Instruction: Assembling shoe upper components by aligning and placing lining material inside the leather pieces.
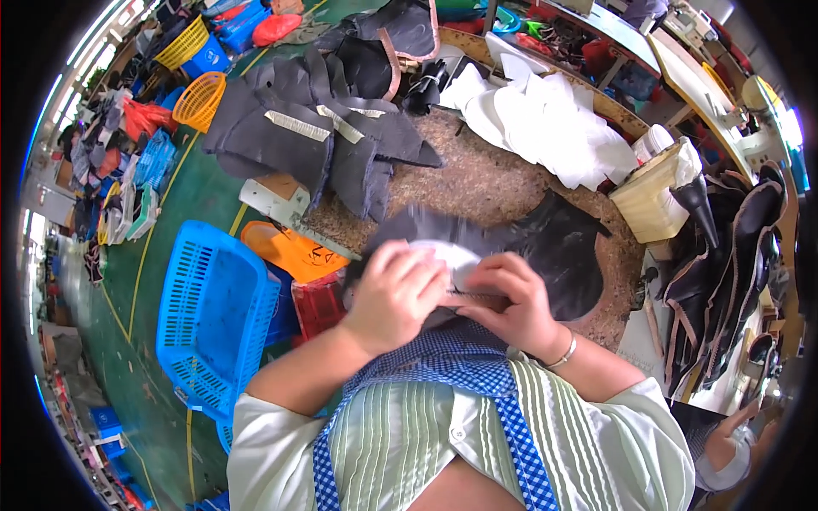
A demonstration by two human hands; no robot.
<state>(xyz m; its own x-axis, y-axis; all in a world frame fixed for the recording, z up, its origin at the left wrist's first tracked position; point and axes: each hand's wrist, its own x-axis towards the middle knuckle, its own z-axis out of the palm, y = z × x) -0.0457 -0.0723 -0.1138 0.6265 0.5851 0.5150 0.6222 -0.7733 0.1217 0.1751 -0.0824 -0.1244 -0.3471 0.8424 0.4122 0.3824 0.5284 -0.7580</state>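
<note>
Centrally, white piece [457, 258], between both hands [396, 294] [518, 298]

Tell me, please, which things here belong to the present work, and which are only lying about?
Likely in the work:
white piece being handled
dark piece beside it
grey pieces with light strips

Apparently lying about:
blue basket
orange basket
red bag

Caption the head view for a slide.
Left hand and right hand hold a white piece at a cluttered brown worktable.
</note>
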